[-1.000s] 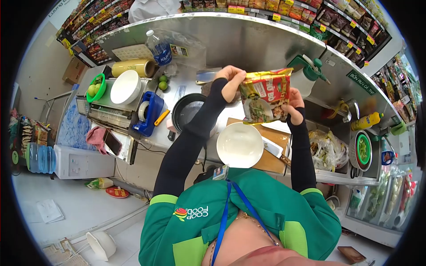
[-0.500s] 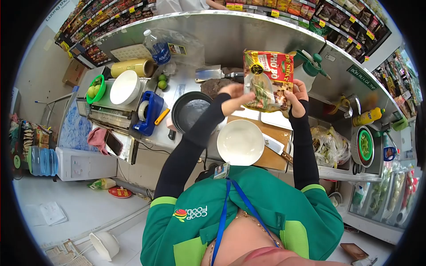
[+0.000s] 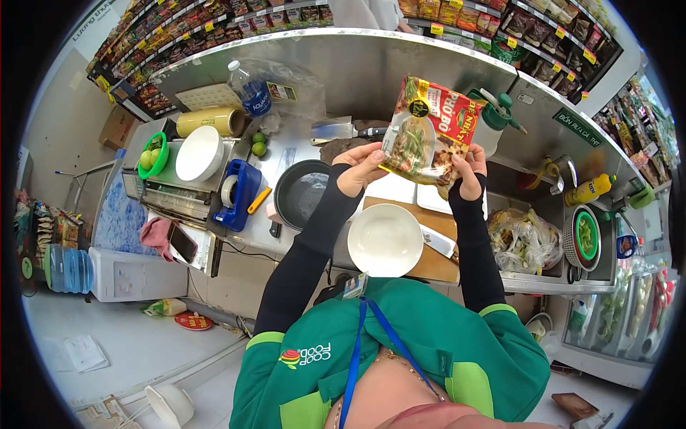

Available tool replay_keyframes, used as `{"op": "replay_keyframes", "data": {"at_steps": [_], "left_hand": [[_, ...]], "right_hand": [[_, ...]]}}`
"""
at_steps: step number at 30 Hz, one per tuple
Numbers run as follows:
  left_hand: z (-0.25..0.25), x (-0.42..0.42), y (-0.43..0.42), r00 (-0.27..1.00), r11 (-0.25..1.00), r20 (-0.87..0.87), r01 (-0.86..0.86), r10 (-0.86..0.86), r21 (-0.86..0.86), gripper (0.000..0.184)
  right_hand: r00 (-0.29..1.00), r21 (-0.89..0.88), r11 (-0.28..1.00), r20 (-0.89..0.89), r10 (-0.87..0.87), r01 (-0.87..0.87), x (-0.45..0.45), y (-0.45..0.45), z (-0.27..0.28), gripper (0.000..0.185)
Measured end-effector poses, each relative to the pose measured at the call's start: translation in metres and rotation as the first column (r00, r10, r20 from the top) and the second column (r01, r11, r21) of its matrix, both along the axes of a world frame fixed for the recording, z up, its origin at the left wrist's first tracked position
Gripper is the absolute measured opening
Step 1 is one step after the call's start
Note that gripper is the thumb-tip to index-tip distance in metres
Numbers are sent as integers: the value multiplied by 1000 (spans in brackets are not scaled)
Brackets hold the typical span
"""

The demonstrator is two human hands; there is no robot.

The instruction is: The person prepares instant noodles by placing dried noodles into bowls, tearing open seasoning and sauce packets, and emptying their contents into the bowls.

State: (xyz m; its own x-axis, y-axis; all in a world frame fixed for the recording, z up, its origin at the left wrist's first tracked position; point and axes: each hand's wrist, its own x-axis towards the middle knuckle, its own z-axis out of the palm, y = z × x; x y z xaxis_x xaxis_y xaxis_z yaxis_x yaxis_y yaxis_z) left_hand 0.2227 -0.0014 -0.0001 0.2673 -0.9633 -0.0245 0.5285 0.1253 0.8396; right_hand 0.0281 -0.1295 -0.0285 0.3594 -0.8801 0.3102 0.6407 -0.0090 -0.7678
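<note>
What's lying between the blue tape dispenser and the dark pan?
In the head view, a slim yellow tool lies between the tape dispenser and pan.
</note>
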Motion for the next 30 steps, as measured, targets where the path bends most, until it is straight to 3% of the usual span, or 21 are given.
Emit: {"op": "replay_keyframes", "data": {"at_steps": [2, 6, 9, 12, 15, 18, 19, 23, 26, 27, 30], "left_hand": [[-3, 1, -2, 996, 997, -88, -3, -4, -80, 32], [-23, 10, -9, 999, 997, -41, -29, 26, -73, 27], [-31, 15, -12, 999, 994, -29, -22, 19, -110, 26], [-31, 12, -12, 999, 990, -9, -50, 49, -132, 27], [-31, 10, -13, 997, 984, 21, -69, 73, -164, 26], [-42, 11, -17, 992, 987, 97, -67, 82, -148, 26], [-44, 8, -16, 992, 986, 83, -87, 100, -143, 25], [-52, 0, -13, 992, 985, 56, -100, 109, -138, 24], [-53, -5, -11, 977, 998, 204, -57, 62, -33, 23], [-51, -3, -10, 942, 999, 337, -16, 1, 41, 31], [-48, -16, -9, 864, 973, 451, -226, 226, -56, 36]], "right_hand": [[1000, -15, 1000, 2, 1, -1, 0, 3, 0, 32], [999, -65, 997, 18, 42, -41, -6, -2, 14, 49], [997, -59, 997, -63, -44, 40, -19, -28, 37, 56], [961, -184, 982, -263, -85, 37, -27, -59, 60, 48], [919, -360, 925, -311, -244, 123, -17, -71, 80, 35], [841, -380, 912, -534, -83, -151, -26, -97, 76, 23], [857, -415, 909, -483, -178, -45, -23, -93, 75, 18], [868, -417, 905, -416, -273, 85, -21, -81, 72, 17], [872, -394, 900, -356, -337, 187, -17, -78, 67, 16], [863, -432, 880, -349, -365, 198, -16, -75, 69, 16], [840, -540, 823, -352, -413, 178, -16, -63, 81, 14]]}}
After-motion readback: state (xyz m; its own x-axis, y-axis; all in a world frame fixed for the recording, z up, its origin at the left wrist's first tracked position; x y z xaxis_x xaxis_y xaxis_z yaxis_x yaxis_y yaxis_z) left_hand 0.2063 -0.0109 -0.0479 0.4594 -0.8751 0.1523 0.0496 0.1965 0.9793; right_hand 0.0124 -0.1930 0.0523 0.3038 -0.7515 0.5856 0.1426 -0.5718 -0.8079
